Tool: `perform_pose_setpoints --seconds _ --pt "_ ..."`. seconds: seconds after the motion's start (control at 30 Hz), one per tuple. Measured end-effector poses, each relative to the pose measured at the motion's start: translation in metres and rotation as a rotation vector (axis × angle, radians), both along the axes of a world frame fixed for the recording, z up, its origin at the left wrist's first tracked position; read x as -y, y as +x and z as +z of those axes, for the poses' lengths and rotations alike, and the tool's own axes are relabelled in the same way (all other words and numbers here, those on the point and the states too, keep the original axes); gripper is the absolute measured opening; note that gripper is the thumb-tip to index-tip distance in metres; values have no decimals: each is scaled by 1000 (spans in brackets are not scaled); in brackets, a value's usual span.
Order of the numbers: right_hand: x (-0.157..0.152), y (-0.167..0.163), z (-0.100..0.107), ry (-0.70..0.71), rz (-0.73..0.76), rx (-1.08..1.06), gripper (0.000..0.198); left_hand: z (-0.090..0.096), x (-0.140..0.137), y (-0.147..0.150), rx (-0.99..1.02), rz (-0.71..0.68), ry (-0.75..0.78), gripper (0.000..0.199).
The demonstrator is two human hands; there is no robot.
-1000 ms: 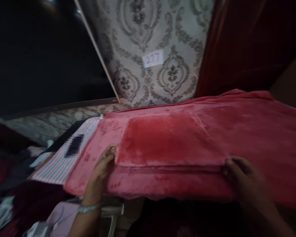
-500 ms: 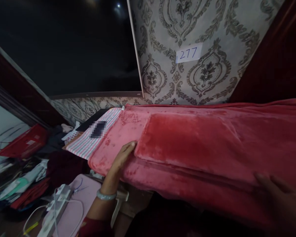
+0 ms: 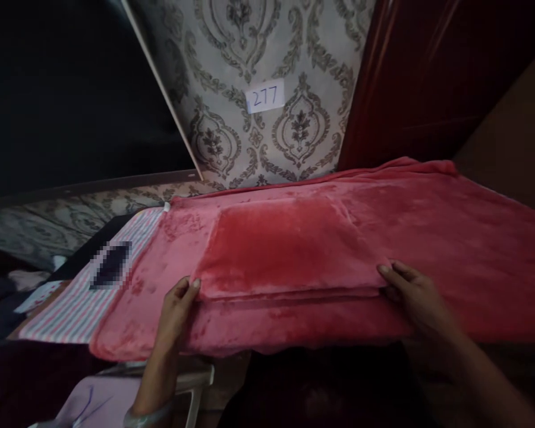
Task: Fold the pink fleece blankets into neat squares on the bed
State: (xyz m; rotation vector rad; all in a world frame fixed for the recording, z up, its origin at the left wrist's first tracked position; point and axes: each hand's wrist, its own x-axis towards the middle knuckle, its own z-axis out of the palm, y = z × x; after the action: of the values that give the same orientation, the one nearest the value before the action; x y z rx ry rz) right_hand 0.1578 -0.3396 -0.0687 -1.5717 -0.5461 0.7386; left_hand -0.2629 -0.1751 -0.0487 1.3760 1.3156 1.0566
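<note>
A red plush blanket point(image 3: 276, 244) lies partly folded, its darker folded section in the middle over a paler pink layer. My left hand point(image 3: 178, 300) pinches the near left corner of the folded section between thumb and fingers. At the section's near right side, my right hand point(image 3: 408, 291) grips the edge, thumb on top and the other fingers partly hidden under the fabric. The blanket spreads on to the right beyond my right hand.
Left of the blanket lies a striped cloth point(image 3: 89, 279) with a blurred dark patch. A large dark screen point(image 3: 71, 89) hangs behind. On the patterned wall is a paper marked 277 point(image 3: 265, 96). A pink-seated chair point(image 3: 102, 398) stands below at the left.
My right hand has moved left and taken hold of the folded section's right edge. My left hand now pinches its near left corner. The view has turned to the right.
</note>
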Motion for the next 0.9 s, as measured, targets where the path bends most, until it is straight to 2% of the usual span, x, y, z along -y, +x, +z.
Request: perform_pose_setpoints --seconds 0.2,0.3,0.37,0.43,0.5,0.6,0.7,0.8,0.83,0.9 --pt "-19 16 22 59 212 38 54 13 -6 2 8 -24 -74 52" --pt "-27 17 26 178 174 81 47 15 -11 2 -23 -30 -66 57" --pt "-31 16 25 254 159 5 44 16 -14 2 -40 -7 -59 63" --pt "-34 16 23 273 173 -124 44 18 -16 4 -66 43 -47 70" --pt "-39 18 22 247 217 -233 45 21 -16 9 -137 82 -6 73" --pt "-53 23 25 217 272 -289 41 24 -17 18 -301 49 68 68" --pt "-74 31 32 202 242 -191 30 21 -21 20 -389 1 105 63" --pt "-101 41 39 125 226 -25 27 18 -30 15 -453 -10 127 61" --pt "-112 46 41 92 224 15 29 19 -33 14 -513 19 184 61" --pt "-135 55 45 32 215 63 34 23 -38 21 -668 100 401 62"
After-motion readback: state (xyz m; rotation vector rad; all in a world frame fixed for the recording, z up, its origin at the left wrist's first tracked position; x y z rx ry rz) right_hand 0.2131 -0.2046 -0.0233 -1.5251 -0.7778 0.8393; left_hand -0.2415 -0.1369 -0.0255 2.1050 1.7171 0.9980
